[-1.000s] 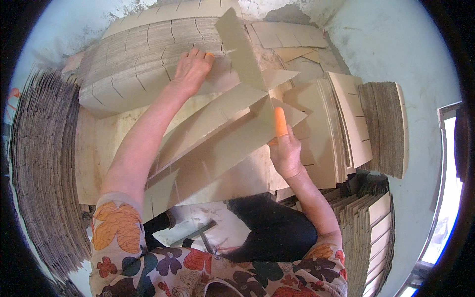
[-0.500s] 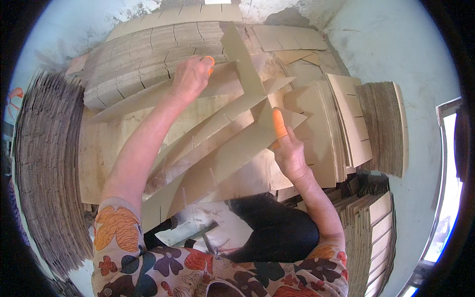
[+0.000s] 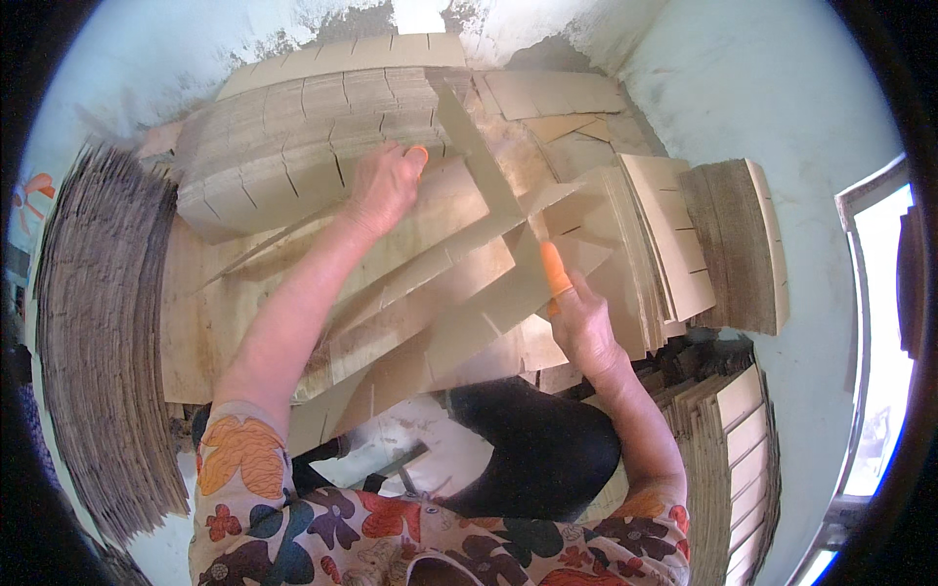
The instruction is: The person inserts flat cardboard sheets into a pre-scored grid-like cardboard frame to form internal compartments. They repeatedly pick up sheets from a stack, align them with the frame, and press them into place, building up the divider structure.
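My left hand (image 3: 384, 186), an orange cover on a fingertip, is closed on the upper edge of a long slotted cardboard strip (image 3: 283, 240). This strip lies beyond the others and reaches toward the crosswise cardboard strip (image 3: 481, 156). My right hand (image 3: 584, 317), with orange covers on its thumb and a finger, pinches a nearer cardboard strip (image 3: 469, 322) close to the crossing. Between them, another long strip (image 3: 430, 256) meets the crosswise piece. The strips stand on edge, and their joints are partly hidden. My right fingers behind the cardboard are hidden too.
Under the strips is a pale wooden board (image 3: 191, 342). Tall cardboard stacks stand at the left (image 3: 103, 342), the back (image 3: 303, 137) and the right (image 3: 733, 244). More slotted sheets (image 3: 747, 469) stand low at the right. A wall (image 3: 752, 78) rises behind them.
The view has shifted a little. The strip in my left hand has swung and now shows more edge-on. My right hand keeps its hold near the crossing.
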`<state>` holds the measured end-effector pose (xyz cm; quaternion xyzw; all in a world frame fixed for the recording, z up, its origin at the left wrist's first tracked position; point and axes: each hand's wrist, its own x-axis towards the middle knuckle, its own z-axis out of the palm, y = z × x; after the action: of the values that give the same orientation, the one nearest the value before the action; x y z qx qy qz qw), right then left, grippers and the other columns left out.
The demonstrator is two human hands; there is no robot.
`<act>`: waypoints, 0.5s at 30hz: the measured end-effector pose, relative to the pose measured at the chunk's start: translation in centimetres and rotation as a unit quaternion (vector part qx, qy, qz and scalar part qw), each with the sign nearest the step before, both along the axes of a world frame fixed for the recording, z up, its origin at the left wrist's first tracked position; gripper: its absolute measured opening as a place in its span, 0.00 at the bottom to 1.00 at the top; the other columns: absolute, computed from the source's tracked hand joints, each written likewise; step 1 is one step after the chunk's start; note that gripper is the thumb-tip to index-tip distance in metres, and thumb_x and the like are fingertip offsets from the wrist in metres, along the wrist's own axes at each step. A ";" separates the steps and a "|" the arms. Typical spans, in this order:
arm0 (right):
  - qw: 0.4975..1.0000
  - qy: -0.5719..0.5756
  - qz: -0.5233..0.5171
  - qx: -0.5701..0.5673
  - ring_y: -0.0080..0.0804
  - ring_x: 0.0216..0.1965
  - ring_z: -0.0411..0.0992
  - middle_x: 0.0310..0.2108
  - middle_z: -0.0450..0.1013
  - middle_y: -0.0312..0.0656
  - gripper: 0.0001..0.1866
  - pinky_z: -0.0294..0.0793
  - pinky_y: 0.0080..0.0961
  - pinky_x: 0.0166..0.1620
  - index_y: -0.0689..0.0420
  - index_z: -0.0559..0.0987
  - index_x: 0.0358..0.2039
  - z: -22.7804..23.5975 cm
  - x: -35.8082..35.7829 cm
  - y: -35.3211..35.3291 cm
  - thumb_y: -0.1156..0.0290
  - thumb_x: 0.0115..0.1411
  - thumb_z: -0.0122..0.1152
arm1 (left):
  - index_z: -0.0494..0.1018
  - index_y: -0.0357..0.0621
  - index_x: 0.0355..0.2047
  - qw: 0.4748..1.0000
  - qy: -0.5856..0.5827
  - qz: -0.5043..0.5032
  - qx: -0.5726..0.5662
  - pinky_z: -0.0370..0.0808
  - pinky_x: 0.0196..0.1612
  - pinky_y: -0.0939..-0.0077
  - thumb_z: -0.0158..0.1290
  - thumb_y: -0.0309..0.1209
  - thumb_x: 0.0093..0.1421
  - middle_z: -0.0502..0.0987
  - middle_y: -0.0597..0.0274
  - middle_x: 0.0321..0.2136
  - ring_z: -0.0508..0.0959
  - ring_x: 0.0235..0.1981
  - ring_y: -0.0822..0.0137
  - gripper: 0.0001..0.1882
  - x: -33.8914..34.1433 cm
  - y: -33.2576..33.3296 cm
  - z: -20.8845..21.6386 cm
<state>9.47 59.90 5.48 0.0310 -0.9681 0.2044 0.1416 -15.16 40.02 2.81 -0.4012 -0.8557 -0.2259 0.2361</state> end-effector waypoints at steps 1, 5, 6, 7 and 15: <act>1.000 -0.008 -0.001 -0.002 0.53 0.30 0.74 0.45 0.68 0.55 0.32 0.77 0.40 0.31 0.59 0.64 0.57 -0.3 0.3 0.2 0.84 0.48 0.56 | 0.72 0.39 0.27 1.000 -0.006 -0.001 0.005 0.71 0.31 0.55 0.52 0.20 0.46 0.73 0.48 0.23 0.74 0.29 0.48 0.06 0.4 0.1 0.1; 1.000 0.024 -0.003 -0.005 0.53 0.30 0.74 0.44 0.69 0.56 0.31 0.77 0.41 0.31 0.60 0.65 0.56 -0.3 1.2 0.0 0.83 0.49 0.56 | 0.72 0.39 0.27 0.999 -0.039 -0.020 0.010 0.71 0.32 0.56 0.52 0.20 0.46 0.73 0.49 0.23 0.75 0.29 0.48 0.06 1.7 0.4 0.2; 1.000 0.029 -0.002 -0.008 0.53 0.30 0.74 0.44 0.69 0.56 0.31 0.77 0.41 0.31 0.60 0.65 0.56 -0.3 1.4 0.1 0.83 0.48 0.56 | 0.72 0.39 0.27 0.998 -0.050 -0.029 0.007 0.71 0.32 0.56 0.52 0.20 0.46 0.73 0.49 0.23 0.75 0.29 0.48 0.06 2.0 0.3 0.3; 0.999 0.033 -0.002 -0.011 0.53 0.30 0.74 0.43 0.69 0.56 0.31 0.77 0.41 0.31 0.60 0.65 0.55 -0.4 1.5 0.1 0.83 0.48 0.56 | 0.72 0.39 0.27 0.998 -0.057 -0.026 -0.002 0.71 0.32 0.57 0.52 0.20 0.46 0.73 0.49 0.24 0.75 0.29 0.48 0.06 2.5 0.4 0.7; 0.999 0.015 0.008 -0.030 0.56 0.31 0.73 0.43 0.69 0.58 0.36 0.76 0.42 0.33 0.55 0.61 0.61 0.7 2.3 -0.1 0.83 0.49 0.55 | 0.74 0.40 0.29 0.997 -0.048 0.039 0.040 0.72 0.31 0.56 0.55 0.21 0.46 0.74 0.49 0.24 0.75 0.29 0.49 0.07 3.3 0.5 0.7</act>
<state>11.75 59.81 6.19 0.0378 -0.9590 0.2341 0.1553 -11.83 40.55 3.50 -0.3467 -0.8712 -0.2695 0.2195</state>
